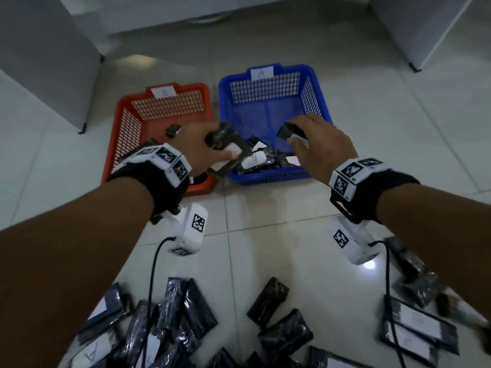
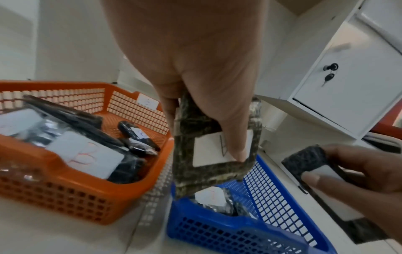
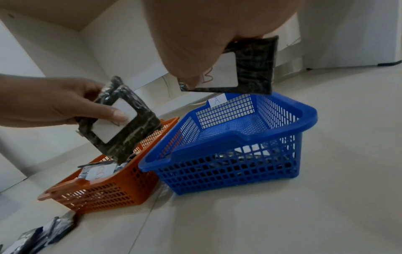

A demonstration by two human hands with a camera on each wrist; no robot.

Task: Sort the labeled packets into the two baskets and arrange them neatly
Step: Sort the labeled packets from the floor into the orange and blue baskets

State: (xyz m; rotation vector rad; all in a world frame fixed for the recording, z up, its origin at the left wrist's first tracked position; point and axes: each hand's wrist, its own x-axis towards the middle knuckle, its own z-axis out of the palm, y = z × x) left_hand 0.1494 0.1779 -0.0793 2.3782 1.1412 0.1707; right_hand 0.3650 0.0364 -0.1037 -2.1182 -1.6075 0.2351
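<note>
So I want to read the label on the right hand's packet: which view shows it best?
The right wrist view: the packet faces the camera and its label reads B. In the head view the right hand hides most of it. The left wrist view shows it edge-on, letter unreadable.

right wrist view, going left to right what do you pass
Left hand → the packet it holds → orange basket, low in the frame → blue basket, with the right hand's B-labelled packet hanging above it.
</note>
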